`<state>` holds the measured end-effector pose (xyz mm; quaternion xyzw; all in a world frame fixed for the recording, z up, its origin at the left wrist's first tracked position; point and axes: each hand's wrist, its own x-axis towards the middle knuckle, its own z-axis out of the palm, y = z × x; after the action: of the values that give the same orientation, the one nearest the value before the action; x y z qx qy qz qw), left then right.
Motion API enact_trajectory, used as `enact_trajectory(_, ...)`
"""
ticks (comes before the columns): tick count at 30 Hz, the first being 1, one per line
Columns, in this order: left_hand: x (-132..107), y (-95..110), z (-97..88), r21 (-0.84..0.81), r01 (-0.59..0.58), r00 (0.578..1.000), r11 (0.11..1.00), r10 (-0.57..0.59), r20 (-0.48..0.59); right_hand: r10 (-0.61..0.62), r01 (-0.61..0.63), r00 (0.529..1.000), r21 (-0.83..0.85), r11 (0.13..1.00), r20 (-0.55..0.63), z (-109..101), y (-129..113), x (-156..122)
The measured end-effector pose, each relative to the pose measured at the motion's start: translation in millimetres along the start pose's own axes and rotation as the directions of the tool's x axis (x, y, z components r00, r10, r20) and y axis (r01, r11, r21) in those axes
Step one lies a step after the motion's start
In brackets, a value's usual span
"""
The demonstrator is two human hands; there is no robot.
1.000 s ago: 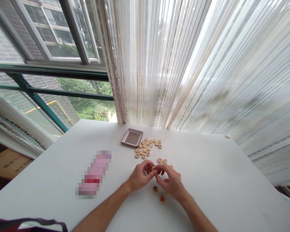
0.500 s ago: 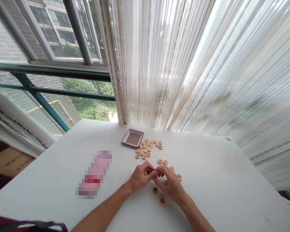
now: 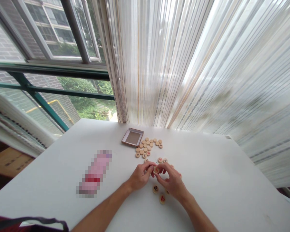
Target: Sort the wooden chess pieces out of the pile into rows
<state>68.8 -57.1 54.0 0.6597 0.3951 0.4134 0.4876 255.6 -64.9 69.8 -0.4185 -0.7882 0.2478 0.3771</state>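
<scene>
My left hand (image 3: 140, 177) and my right hand (image 3: 171, 181) meet over the white table (image 3: 207, 180), fingertips pinched together on a small round wooden chess piece (image 3: 156, 169). Two more pieces (image 3: 155, 188) with dark and red characters lie just in front of my hands. A cluster of several wooden pieces (image 3: 147, 147) lies further back, most of them blank side up. Two marked pieces (image 3: 162, 160) sit just beyond my fingers.
A small shallow square box (image 3: 132, 137) lies beside the cluster, near the striped sheer curtain (image 3: 195, 64). A pink blurred object (image 3: 94, 174) lies on the table's left. A window (image 3: 48, 58) fills the left background. A dark strap (image 3: 29, 223) crosses the lower left corner.
My hands stay together at the same spot; the fingers have shifted slightly around the piece. The view has barely moved.
</scene>
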Motion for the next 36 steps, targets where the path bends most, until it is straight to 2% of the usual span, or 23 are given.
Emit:
enact_trajectory(4, -1.0, -2.6, 1.6, -0.039, -0.018, 0.999, 0.999, 0.019, 0.028, 0.013, -0.013, 0.999, -0.012, 1.000, -0.036, -0.5, 3.8, 0.5)
enact_trajectory(14, -0.5, -4.0, 2.8, -0.024, -0.070, 0.998, 0.997, 0.070, 0.004, 0.049, -0.048, 0.999, 0.028, 0.998, -0.012, -2.2, 7.8, 0.8)
enact_trajectory(19, -0.6, -0.9, 2.4, -0.058, -0.059, 0.998, 0.997, 0.060, 0.020, 0.025, -0.024, 1.000, 0.051, 0.998, -0.008, -3.6, 5.3, 1.7)
enact_trajectory(26, -0.2, -5.8, 2.8, -0.031, -0.015, 0.999, 0.999, 0.014, -0.041, 0.006, -0.008, 0.999, 0.040, 0.999, 0.043, -7.7, -2.3, 0.8)
enact_trajectory(28, 0.3, -6.4, 3.1, -0.026, -0.004, 0.998, 1.000, 0.002, -0.063, 0.014, -0.013, 1.000, 0.046, 0.999, -0.003, -13.3, 0.1, 1.5)
enact_trajectory(30, 0.6, -6.3, 3.3, -0.007, 0.005, 0.997, 1.000, -0.006, -0.077, 0.052, -0.048, 0.993, 0.040, 0.998, -0.104, -21.7, 5.5, 2.7)
enact_trajectory(33, 0.2, -5.7, 3.6, 0.035, 0.003, 0.998, 0.999, -0.001, -0.059, 0.103, -0.109, 0.957, -0.009, 0.994, -0.270, -36.9, 18.3, 4.4)
enact_trajectory(36, -0.5, -5.0, 3.5, 0.062, -0.011, 0.999, 0.998, 0.013, -0.032, 0.132, -0.163, 0.920, -0.054, 0.985, -0.369, -50.2, 37.1, 5.1)
